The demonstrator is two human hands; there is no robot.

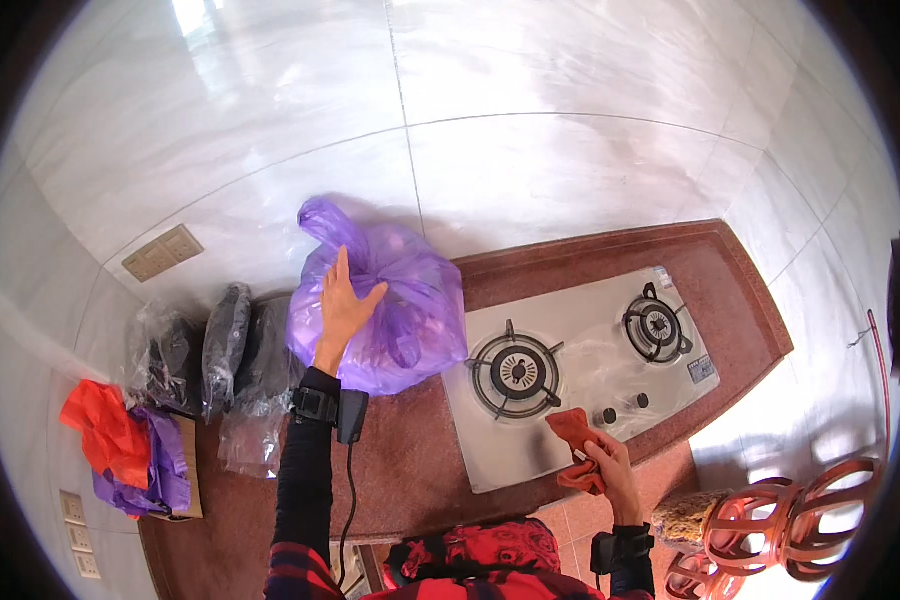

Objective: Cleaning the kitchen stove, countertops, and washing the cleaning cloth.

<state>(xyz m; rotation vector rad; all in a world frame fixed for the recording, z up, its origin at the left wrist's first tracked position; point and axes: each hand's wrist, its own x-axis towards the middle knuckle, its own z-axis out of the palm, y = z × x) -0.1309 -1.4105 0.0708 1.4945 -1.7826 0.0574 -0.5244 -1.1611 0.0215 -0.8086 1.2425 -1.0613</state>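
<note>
A tied, full purple plastic bag [427,300] stands on the red-brown stone countertop [405,465] against the tiled wall. My left hand [345,307] is at the left part of this bag, fingers apart and holding nothing; whether it touches the plastic I cannot tell. A crumpled orange-red cloth [574,431] is gripped in my right hand [615,469], over the front edge of a two-burner gas hob [487,457]. The left burner [517,371] lies just beyond the cloth, and two black knobs [609,416] are to its right.
Several dark items in clear plastic [229,345] stand left of the purple bag. Nearer the left corner, orange and purple bags [109,435] hang over an open box [191,465]. Wall sockets [163,253] are behind. Reddish openwork stands [750,525] are on the floor at right.
</note>
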